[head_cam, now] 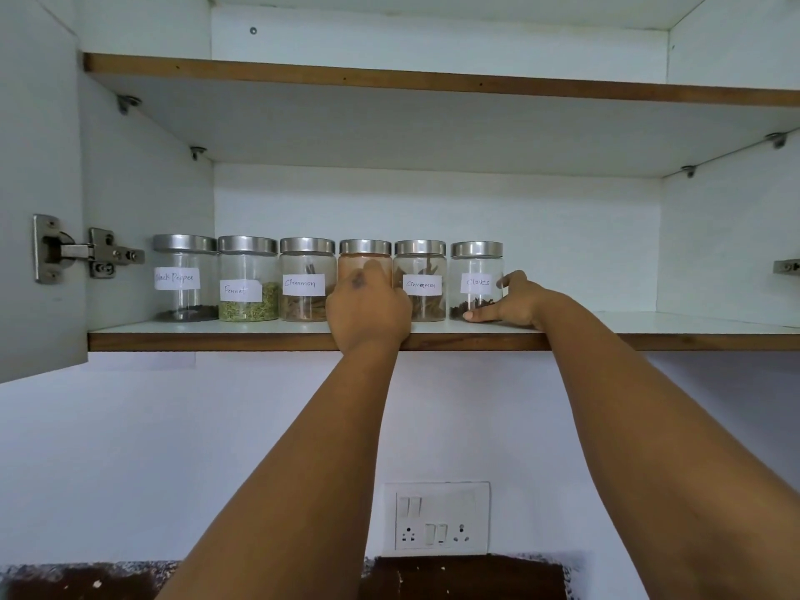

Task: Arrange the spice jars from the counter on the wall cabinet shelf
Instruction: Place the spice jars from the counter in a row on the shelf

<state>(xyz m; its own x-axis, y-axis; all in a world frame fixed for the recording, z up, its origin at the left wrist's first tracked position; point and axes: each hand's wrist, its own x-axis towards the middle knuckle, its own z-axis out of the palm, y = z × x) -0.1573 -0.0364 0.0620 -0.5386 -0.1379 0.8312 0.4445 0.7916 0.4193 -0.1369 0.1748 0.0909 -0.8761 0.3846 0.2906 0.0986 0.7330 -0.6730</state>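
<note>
- Six glass jars with metal lids stand in a row on the shelf (649, 324), toward its left end and set back a little from the front edge.
- From the left wall: pepper jar (185, 277), fennel jar (248, 278), a cinnamon jar (306, 279), an orange jar (365, 257) with no label showing, a second cinnamon jar (420, 280), and the cloves jar (476, 279) last on the right.
- Neighbouring jars stand just beside one another, touching or nearly so.
- The left hand (368, 307) covers the lower front of the orange jar, back of the hand to the camera. Its fingers reach up and around the jar's front and sides; it appears to grip the jar, though the fingertips are hidden.
- The right hand (508, 303) is at the cloves jar's right side, its heel resting on the shelf near the front edge. Its thumb lies along the shelf at the jar's base, in front; a finger rises beside the jar's right wall at label height. The jar sits between thumb and fingers, cupped loosely.
- The shelf's right half is bare white board.
- Below on the wall is a switch plate (437, 519); the cabinet door (39, 166) stands open at left.
</note>
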